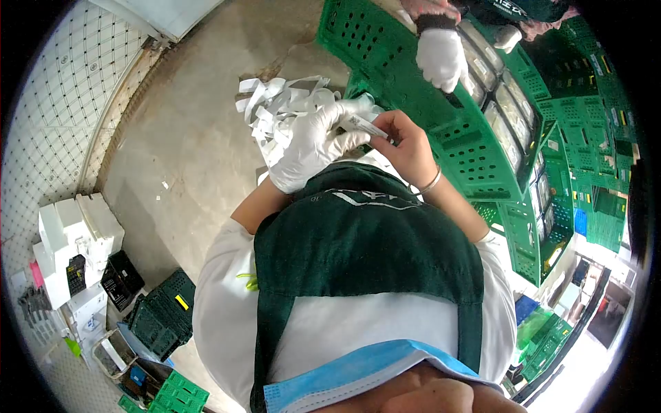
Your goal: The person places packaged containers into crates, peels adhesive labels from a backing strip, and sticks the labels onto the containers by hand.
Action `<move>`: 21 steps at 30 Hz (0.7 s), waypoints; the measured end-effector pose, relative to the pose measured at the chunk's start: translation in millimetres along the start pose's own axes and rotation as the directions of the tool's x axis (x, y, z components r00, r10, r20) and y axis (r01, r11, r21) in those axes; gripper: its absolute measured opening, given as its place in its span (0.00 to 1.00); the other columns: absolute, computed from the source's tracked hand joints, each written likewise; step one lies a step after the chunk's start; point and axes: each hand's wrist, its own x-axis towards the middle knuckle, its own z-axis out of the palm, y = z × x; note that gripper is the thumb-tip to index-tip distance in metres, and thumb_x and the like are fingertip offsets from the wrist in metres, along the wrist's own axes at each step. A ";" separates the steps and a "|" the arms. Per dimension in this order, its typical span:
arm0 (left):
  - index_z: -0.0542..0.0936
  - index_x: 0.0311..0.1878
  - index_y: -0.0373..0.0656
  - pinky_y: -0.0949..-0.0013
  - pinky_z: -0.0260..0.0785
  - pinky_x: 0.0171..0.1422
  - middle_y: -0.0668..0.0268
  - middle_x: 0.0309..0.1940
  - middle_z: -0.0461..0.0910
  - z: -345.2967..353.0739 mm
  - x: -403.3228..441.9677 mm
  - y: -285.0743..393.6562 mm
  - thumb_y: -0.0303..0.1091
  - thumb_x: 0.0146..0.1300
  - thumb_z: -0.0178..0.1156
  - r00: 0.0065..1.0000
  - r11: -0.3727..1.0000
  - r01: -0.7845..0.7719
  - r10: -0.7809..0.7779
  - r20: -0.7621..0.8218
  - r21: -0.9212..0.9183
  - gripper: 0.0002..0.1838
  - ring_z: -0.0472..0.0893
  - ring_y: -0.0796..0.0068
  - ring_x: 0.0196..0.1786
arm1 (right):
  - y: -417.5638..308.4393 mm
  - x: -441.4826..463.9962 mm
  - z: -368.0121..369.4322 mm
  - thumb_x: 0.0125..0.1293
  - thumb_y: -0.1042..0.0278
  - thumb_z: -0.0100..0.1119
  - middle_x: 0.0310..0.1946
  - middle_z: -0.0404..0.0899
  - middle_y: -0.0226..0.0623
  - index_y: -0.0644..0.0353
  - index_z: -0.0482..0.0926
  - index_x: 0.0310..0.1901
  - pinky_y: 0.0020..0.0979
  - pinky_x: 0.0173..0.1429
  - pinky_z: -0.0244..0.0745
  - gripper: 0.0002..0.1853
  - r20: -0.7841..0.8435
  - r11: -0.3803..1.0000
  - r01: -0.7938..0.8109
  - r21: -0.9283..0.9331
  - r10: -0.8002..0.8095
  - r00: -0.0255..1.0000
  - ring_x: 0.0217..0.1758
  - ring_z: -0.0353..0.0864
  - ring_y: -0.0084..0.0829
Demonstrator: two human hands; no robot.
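Observation:
My left hand [308, 146], in a white glove, is closed on one end of a small white printed label [363, 125] with a code on it. My bare right hand [410, 147] pinches the other end between thumb and fingertips. The label spans both hands just above my dark green apron [365, 241]. Behind my left hand hangs or lies a tangled heap of white paper strips [265, 113]; what bears it is partly hidden.
Large green crates [458, 131] with black packs [506, 134] stand at the right. Across them, another person's white-gloved hand [441, 60] reaches down. Dark crates [165, 310] and white boxes [76, 234] sit at lower left on the concrete floor [179, 124].

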 end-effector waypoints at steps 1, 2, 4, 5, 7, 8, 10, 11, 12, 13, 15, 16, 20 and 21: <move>0.73 0.47 0.36 0.77 0.66 0.43 0.66 0.35 0.77 2.2 0.5 3.8 0.28 0.58 0.56 1.000 0.999 -0.019 0.019 0.003 -0.032 0.13 0.74 0.80 0.39 | 5.7 -0.7 2.4 0.49 0.73 0.63 0.24 0.74 0.32 0.64 0.71 0.36 0.22 0.30 0.68 0.13 0.012 0.999 -0.005 0.046 0.004 1.000 0.24 0.69 0.20; 0.70 0.51 0.36 0.77 0.66 0.45 0.66 0.39 0.76 -1.0 1.4 -3.3 0.26 0.58 0.55 0.993 0.995 -0.078 0.083 0.083 -0.057 0.17 0.72 0.81 0.42 | 10.5 -1.3 4.1 0.50 0.73 0.62 0.24 0.74 0.32 0.65 0.72 0.36 0.22 0.30 0.68 0.12 0.020 0.996 -0.010 0.091 0.008 1.000 0.24 0.69 0.20; 0.71 0.49 0.35 0.77 0.66 0.44 0.66 0.37 0.76 -10.3 -1.7 -4.9 0.26 0.57 0.55 0.990 0.994 0.040 -0.026 0.142 -0.099 0.15 0.73 0.82 0.40 | 2.0 -4.2 -0.1 0.53 0.71 0.60 0.24 0.76 0.36 0.66 0.74 0.38 0.23 0.31 0.69 0.12 0.071 0.996 -0.058 0.075 0.053 0.996 0.24 0.72 0.21; 0.73 0.46 0.35 0.77 0.66 0.43 0.67 0.36 0.77 -14.2 -3.3 -5.1 0.25 0.57 0.55 0.972 0.979 0.157 -0.129 0.198 -0.133 0.13 0.73 0.82 0.39 | -0.2 -6.7 0.3 0.53 0.69 0.60 0.25 0.77 0.40 0.66 0.74 0.38 0.25 0.31 0.70 0.13 0.074 0.999 -0.026 -0.032 0.028 0.997 0.24 0.74 0.24; 0.75 0.42 0.34 0.78 0.65 0.41 0.69 0.33 0.77 -18.9 -4.7 -16.1 0.25 0.57 0.56 0.964 0.980 0.197 -0.189 0.189 -0.021 0.10 0.73 0.83 0.36 | 3.2 -8.4 2.2 0.53 0.69 0.60 0.26 0.77 0.43 0.66 0.74 0.39 0.26 0.31 0.71 0.13 0.103 0.999 -0.039 -0.030 0.042 0.994 0.25 0.76 0.28; 0.76 0.40 0.35 0.78 0.65 0.40 0.69 0.32 0.77 -20.3 -6.3 -21.6 0.27 0.57 0.56 0.967 0.978 0.208 -0.203 0.151 -0.018 0.09 0.73 0.83 0.35 | 2.0 -9.9 2.7 0.52 0.68 0.61 0.27 0.78 0.43 0.66 0.74 0.40 0.27 0.32 0.72 0.15 0.090 0.999 -0.030 -0.025 0.032 0.995 0.25 0.77 0.30; 0.76 0.38 0.34 0.78 0.65 0.39 0.68 0.31 0.78 -22.3 -5.9 -22.0 0.31 0.57 0.57 0.969 0.975 0.222 -0.222 0.108 0.014 0.10 0.73 0.83 0.34 | 1.4 -13.9 -0.3 0.49 0.67 0.63 0.31 0.77 0.42 0.65 0.72 0.43 0.28 0.36 0.73 0.19 0.136 0.997 0.020 -0.077 -0.009 0.991 0.31 0.79 0.30; 0.76 0.38 0.34 0.78 0.66 0.39 0.66 0.32 0.78 -31.6 -5.3 -19.3 0.32 0.57 0.57 0.956 0.948 0.227 -0.261 0.135 0.223 0.11 0.74 0.81 0.34 | 0.5 -17.0 -2.7 0.49 0.67 0.63 0.32 0.77 0.42 0.64 0.71 0.45 0.28 0.38 0.73 0.21 0.172 0.997 0.038 -0.073 -0.025 0.985 0.33 0.79 0.30; 0.76 0.39 0.34 0.78 0.66 0.39 0.65 0.33 0.78 -34.8 -5.5 -19.1 0.32 0.57 0.56 0.970 0.971 0.212 -0.223 0.101 0.109 0.11 0.74 0.80 0.34 | 4.3 -23.0 -3.4 0.48 0.67 0.64 0.35 0.76 0.40 0.63 0.70 0.47 0.27 0.40 0.73 0.23 0.189 0.998 0.051 -0.021 -0.046 0.981 0.35 0.78 0.30; 0.75 0.40 0.34 0.77 0.66 0.40 0.65 0.34 0.77 -35.7 -5.0 -18.7 0.32 0.57 0.56 0.979 0.981 0.192 -0.192 0.065 -0.006 0.11 0.75 0.79 0.35 | 3.7 -28.6 -6.0 0.48 0.67 0.64 0.35 0.76 0.37 0.62 0.70 0.47 0.27 0.40 0.73 0.23 0.190 0.994 0.089 -0.059 -0.076 0.979 0.35 0.78 0.29; 0.74 0.42 0.35 0.76 0.67 0.43 0.64 0.35 0.77 -38.0 -4.1 -6.2 0.32 0.57 0.55 0.966 0.966 0.256 -0.257 0.008 0.042 0.12 0.75 0.77 0.37 | -2.7 -43.0 -19.9 0.49 0.68 0.64 0.35 0.77 0.37 0.62 0.70 0.46 0.26 0.40 0.73 0.22 0.216 0.997 0.061 0.041 -0.068 0.974 0.35 0.78 0.27; 0.74 0.41 0.36 0.75 0.66 0.46 0.63 0.35 0.77 -44.5 -3.1 -20.6 0.32 0.58 0.55 0.978 0.978 0.209 -0.209 0.009 0.019 0.11 0.75 0.77 0.39 | -8.1 -51.0 -32.7 0.50 0.69 0.63 0.35 0.77 0.36 0.62 0.71 0.46 0.26 0.40 0.73 0.20 0.235 0.997 0.044 0.061 -0.057 0.970 0.35 0.78 0.26; 0.71 0.46 0.34 0.74 0.64 0.50 0.61 0.40 0.76 -67.4 9.2 -49.7 0.31 0.58 0.54 0.963 0.972 0.215 -0.195 0.188 -0.093 0.15 0.74 0.76 0.42 | -27.4 -90.8 -86.7 0.51 0.71 0.61 0.33 0.78 0.35 0.63 0.75 0.39 0.26 0.38 0.72 0.12 0.103 0.979 0.002 0.202 -0.023 0.994 0.34 0.77 0.25; 0.70 0.48 0.33 0.74 0.64 0.51 0.61 0.43 0.75 -69.6 14.2 -49.9 0.31 0.58 0.54 0.955 0.975 0.214 -0.194 0.222 -0.068 0.17 0.74 0.76 0.43 | -28.7 -99.7 -96.8 0.51 0.72 0.61 0.33 0.78 0.36 0.64 0.76 0.37 0.25 0.38 0.72 0.11 0.084 0.965 0.016 0.263 -0.039 0.996 0.33 0.77 0.26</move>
